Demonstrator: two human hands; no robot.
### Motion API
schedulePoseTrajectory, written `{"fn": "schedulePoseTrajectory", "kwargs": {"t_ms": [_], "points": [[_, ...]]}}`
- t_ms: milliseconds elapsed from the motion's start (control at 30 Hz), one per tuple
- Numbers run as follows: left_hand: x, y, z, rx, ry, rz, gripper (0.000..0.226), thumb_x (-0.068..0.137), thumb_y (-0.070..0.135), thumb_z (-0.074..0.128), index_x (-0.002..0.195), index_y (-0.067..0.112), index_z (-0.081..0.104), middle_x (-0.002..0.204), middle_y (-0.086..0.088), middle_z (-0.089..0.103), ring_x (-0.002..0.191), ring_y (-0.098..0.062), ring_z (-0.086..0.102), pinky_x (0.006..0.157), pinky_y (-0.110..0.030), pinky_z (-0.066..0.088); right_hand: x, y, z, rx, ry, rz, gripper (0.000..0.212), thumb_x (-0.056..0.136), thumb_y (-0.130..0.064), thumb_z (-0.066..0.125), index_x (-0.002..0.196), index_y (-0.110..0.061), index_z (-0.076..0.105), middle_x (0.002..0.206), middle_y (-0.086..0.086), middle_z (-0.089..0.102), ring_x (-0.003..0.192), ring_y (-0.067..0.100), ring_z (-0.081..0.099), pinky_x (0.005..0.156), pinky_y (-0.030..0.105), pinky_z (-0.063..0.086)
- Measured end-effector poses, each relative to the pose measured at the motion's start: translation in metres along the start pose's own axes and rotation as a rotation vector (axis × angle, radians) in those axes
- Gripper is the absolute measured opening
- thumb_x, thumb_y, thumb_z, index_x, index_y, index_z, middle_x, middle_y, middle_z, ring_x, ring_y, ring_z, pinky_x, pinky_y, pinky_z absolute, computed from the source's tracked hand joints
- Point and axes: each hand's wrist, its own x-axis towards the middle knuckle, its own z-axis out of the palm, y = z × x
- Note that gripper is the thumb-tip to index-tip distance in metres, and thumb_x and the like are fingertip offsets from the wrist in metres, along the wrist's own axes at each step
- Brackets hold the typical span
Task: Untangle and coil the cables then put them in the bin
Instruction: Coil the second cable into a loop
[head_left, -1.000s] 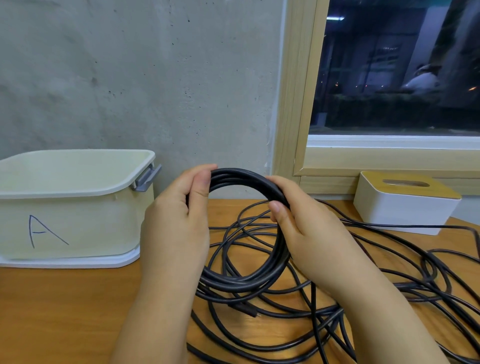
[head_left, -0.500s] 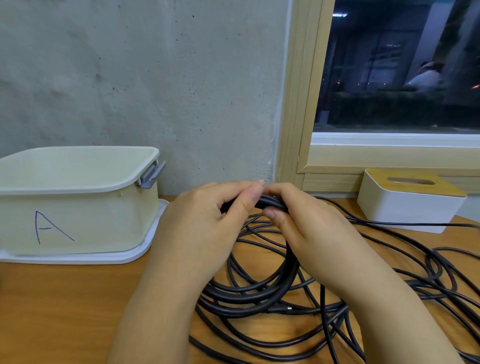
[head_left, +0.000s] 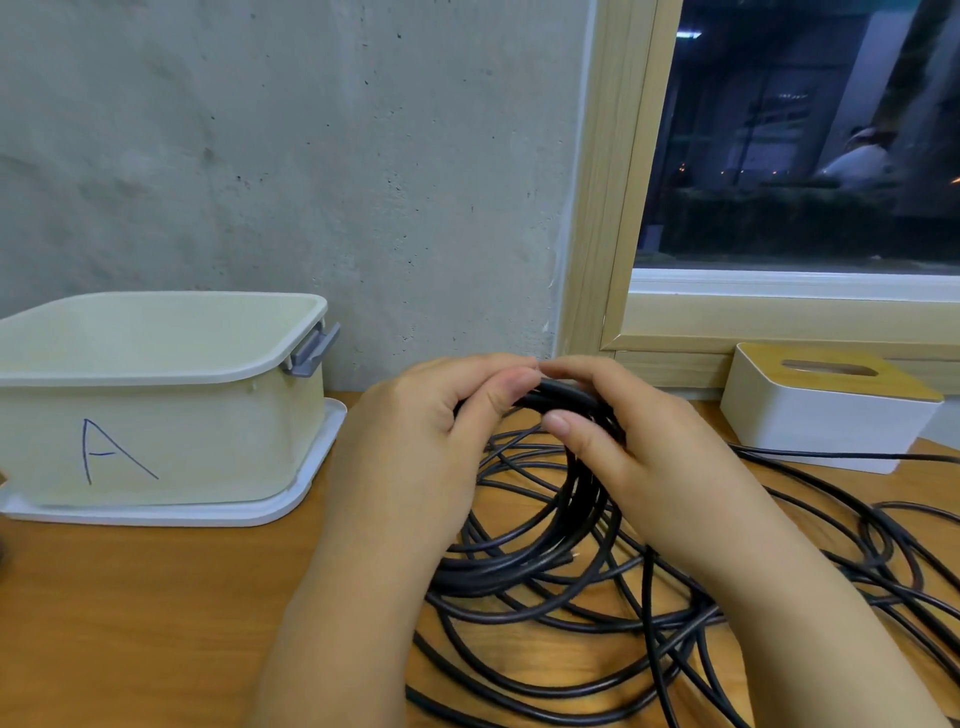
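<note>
1. While our left hand (head_left: 415, 441) is curling its fingers and thumb round the top of the black coil (head_left: 545, 519), our right hand (head_left: 639, 457) is gripping the same bundle just beside it, thumb pressing on the strands; the fingertips of both hands are almost touching above the coil.
2. We are holding the coil upright between the two hands, its top hidden in our grip and its lower loops hanging down in front of our wrists onto the wooden table (head_left: 130, 613).
3. We are seeing loose cable (head_left: 831, 545) lying in tangled loops under and to the right of the coil, spreading toward the table's right edge and passing beneath our right forearm.
4. We are looking at the cream bin (head_left: 156, 415), marked with a letter A, sitting on its white lid to the left of our left hand, well apart from the coil.
5. We are noting a white tissue box (head_left: 821, 415) with a wooden top standing at the far right, below the window frame.
</note>
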Motion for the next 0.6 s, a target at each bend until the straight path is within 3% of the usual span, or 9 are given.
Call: {"fn": "schedulePoseTrajectory", "kwargs": {"t_ms": [100,267,333,500,600], "points": [[-0.0002,0.0004,-0.0006,-0.063,0.101,0.005,0.018,0.082,0.048,0.052,0.091,0.047,0.068,0.092,0.034,0.065,0.091,0.013,0.059,0.074,-0.001,0.039,-0.0002,0.0015,0.0004,0.036,-0.027,0.019,0.032,0.088,-0.048,0.046,0.118,-0.053,0.038,0.096,-0.027,0.056,0.094,-0.009,0.051,0.077,0.015,0.045],[0.0001,0.0036,0.0007,-0.083,0.142,0.018,0.013,0.087,0.05,0.052,0.091,0.05,0.064,0.096,0.04,0.06,0.089,0.015,0.058,0.072,-0.002,0.041,-0.001,0.0005,0.0002,0.011,-0.01,0.055,0.011,0.093,-0.043,0.042,0.104,-0.04,0.043,0.076,-0.006,0.057,0.07,0.008,0.056,0.066,0.035,0.051],[0.0002,0.0022,0.0012,-0.076,0.103,-0.01,0.018,0.085,0.052,0.047,0.093,0.05,0.063,0.097,0.041,0.059,0.087,0.016,0.057,0.07,-0.002,0.041,-0.0007,-0.0008,-0.0005,-0.041,-0.028,0.073,0.015,0.095,-0.044,0.038,0.104,-0.034,0.044,0.07,-0.003,0.053,0.065,0.01,0.053,0.062,0.034,0.047],[-0.0005,-0.0049,-0.0001,0.088,-0.067,-0.017,0.03,0.087,0.066,0.042,0.105,0.053,0.063,0.09,0.037,0.063,0.091,0.016,0.056,0.071,-0.004,0.041,0.0017,-0.0027,-0.0003,-0.2,-0.093,0.088,0.024,0.097,-0.043,0.036,0.114,-0.028,0.042,0.078,-0.006,0.054,0.076,0.015,0.055,0.067,0.033,0.046],[-0.0011,-0.0036,0.0038,0.224,-0.166,0.022,0.037,0.075,0.075,0.035,0.107,0.065,0.051,0.1,0.031,0.065,0.096,0.012,0.057,0.077,-0.012,0.046,0.0015,-0.0059,0.0037,-0.237,-0.101,0.012,0.02,0.096,-0.04,0.039,0.115,-0.033,0.042,0.095,-0.009,0.06,0.091,0.018,0.058,0.078,0.038,0.048]]}}
